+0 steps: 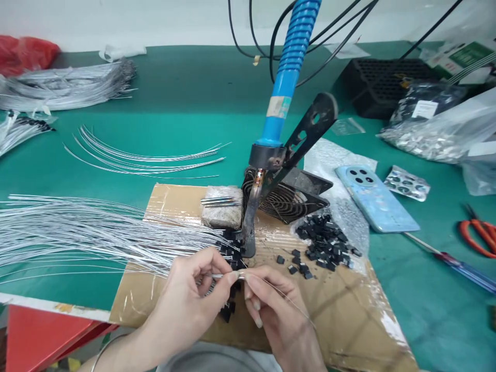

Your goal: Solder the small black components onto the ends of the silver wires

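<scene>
My left hand (203,292) is closed, its thumb and forefinger pinching a thin silvery rod (217,276) that lies level. Against those fingertips, my right hand (273,302) pinches a thin white wire (291,301), whose loose length trails down to the right. The exact join between rod and wire is hidden by the fingertips. Just behind the hands, many white wires (116,232) fan out to the left, ending in black connectors (228,310) on the cardboard (329,305). A heap of loose black connector housings (325,240) lies to the right.
A blue hot-air nozzle (292,57) on a black stand hangs over the cardboard, beside a round fan grille (287,199). Metal rods rest on a wrapped block (220,214). On the right are a phone (382,204), a screwdriver (467,271) and orange-handled pliers (480,235).
</scene>
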{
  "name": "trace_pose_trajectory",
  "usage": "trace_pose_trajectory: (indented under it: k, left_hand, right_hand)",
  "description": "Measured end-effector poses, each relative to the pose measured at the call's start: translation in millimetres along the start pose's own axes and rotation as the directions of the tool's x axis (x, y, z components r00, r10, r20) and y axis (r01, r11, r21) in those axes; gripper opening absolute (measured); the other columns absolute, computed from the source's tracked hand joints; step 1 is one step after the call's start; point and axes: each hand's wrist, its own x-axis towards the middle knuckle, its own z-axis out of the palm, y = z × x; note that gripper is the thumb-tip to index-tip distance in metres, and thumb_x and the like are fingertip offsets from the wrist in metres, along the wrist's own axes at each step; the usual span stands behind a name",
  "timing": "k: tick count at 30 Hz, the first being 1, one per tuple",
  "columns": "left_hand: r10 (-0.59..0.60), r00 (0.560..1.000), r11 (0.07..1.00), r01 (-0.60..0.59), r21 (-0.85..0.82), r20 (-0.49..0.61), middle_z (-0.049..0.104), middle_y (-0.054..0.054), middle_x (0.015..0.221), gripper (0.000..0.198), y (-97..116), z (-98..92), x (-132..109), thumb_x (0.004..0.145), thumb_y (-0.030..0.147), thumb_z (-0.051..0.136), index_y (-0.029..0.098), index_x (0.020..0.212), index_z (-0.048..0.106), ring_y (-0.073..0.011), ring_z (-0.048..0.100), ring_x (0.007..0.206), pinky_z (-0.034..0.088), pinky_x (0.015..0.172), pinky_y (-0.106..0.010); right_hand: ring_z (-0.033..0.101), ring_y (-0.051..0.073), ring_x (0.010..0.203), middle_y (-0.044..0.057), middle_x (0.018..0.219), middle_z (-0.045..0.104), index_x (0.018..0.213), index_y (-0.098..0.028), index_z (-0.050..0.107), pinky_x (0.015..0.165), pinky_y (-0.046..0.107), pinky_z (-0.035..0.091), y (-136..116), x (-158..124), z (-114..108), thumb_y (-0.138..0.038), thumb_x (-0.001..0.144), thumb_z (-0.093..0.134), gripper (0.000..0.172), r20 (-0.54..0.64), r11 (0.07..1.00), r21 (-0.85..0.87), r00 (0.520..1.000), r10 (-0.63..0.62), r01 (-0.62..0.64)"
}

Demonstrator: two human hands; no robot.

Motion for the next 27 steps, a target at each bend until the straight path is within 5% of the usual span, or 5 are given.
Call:
trace_pose_trajectory:
  k: [9,27]
  left_hand:
    - [0.08,0.99,0.997,-0.078,0.024,-0.115,0.046,0.005,0.061,0.021,-5.5,10.7,-2.2,0.094,0.027,0.056,0.018,0.076,0.059,-0.01,0.034,0.052,0.027,0.047,-0.022]
    - [-0.01,0.996,0.998,0.004,-0.062,-0.09,0.05,0.003,0.061,0.021,0.1,6.4,0.9,0.091,0.031,0.06,0.017,0.075,0.059,-0.0107,0.038,0.054,0.027,0.049,-0.023]
  right_hand:
    - [0.045,0.005,0.047,-0.002,0.06,0.058,0.078,-0.02,0.08,0.041,0.014,0.041,8.0,-2.4,2.4,-0.035,0.082,0.078,0.016,-0.035,0.999,0.023,0.999,-0.026,0.027]
    - [0.054,0.01,0.055,0.002,0.073,0.064,0.097,-0.02,0.082,0.048,0.021,0.047,0.0,0.5,-1.8,-0.044,0.091,0.065,0.03,0.013,0.996,0.0,0.996,-0.088,0.088]
